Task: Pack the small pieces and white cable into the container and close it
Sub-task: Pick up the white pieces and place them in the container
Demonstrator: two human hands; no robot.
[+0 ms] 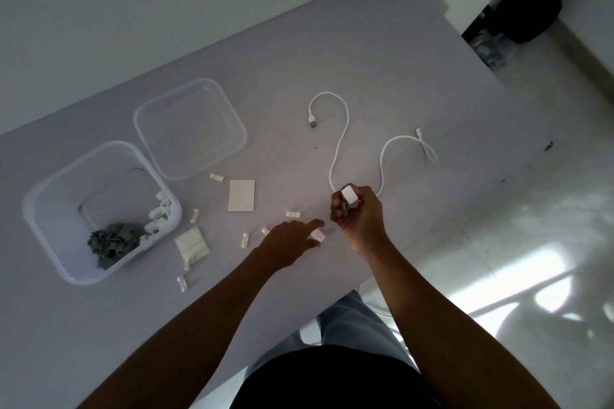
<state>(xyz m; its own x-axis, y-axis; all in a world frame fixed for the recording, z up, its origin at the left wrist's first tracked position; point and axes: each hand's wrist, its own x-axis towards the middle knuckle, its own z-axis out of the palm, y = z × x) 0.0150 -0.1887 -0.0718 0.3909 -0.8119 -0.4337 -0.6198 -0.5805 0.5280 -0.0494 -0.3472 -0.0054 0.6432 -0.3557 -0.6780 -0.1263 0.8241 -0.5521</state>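
Observation:
The clear container (50, 199) stands open at the left, with grey pieces (113, 242) and some white ones inside. Its clear lid (143, 119) lies beside it, farther back. The white cable (339, 143) snakes across the table's middle, and part of it runs behind my right hand. My right hand (360, 219) grips several small white and grey pieces (349, 199) just in front of the cable. My left hand (292, 244) reaches over the table, its fingers touching a small white piece (318, 236). Several white clips, such as one (293, 214), lie scattered nearby.
A white card (242, 195) and a cream packet (192, 244) lie among the clips. The table's right edge (465, 53) drops to a shiny floor. A dark bag (528, 10) sits in the far right corner.

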